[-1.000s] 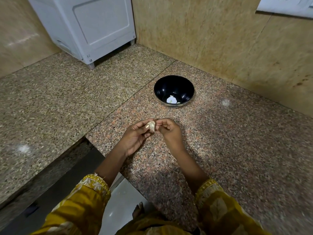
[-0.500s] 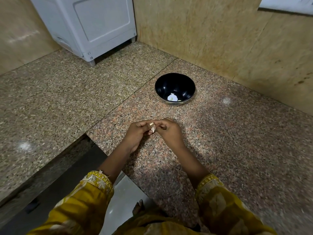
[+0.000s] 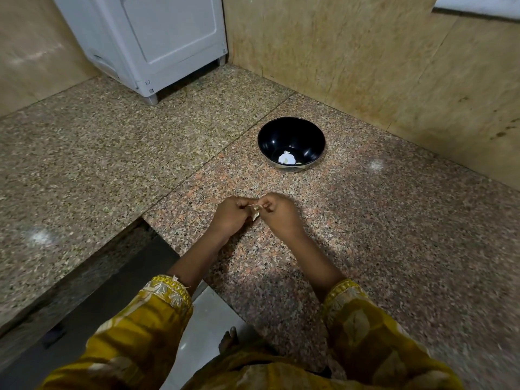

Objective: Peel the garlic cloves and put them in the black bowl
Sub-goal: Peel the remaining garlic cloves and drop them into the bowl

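**A:** Starting closest in, what is there?

**B:** Two yellow embroidered sleeves (image 3: 166,291) at the bottom, with the forearms reaching forward over the speckled granite counter (image 3: 394,235). The hands meet just above it.

**A:** And the fingers?

**B:** Both sets are curled in. The left hand (image 3: 229,218) and the right hand (image 3: 278,213) pinch the same garlic clove (image 3: 256,211) between their fingertips, knuckles almost touching. The clove sits right in the gap between them, and only a pale sliver of it shows.

**A:** Which way does it lie?

**B:** Its long axis looks to run roughly toward and away from the person, tip pointing down and back. It is too small to be sure. A thin strip near its top may be skin lifting off, so peeling seems to be under way, not finished.

**A:** Where does it have to go?

**B:** The black bowl (image 3: 291,143) stands farther out on the counter, well apart from the hands, ahead and a little to the right. That makes the right hand the nearer one. A drop would likely be a short reach forward from that side.

**A:** Anything in it?

**B:** A few pale pieces (image 3: 286,158) lie at the bottom, probably peeled cloves.

**A:** Beyond that?

**B:** A white appliance (image 3: 146,43) stands on small feet in the far left corner, against the tan wall (image 3: 365,52).
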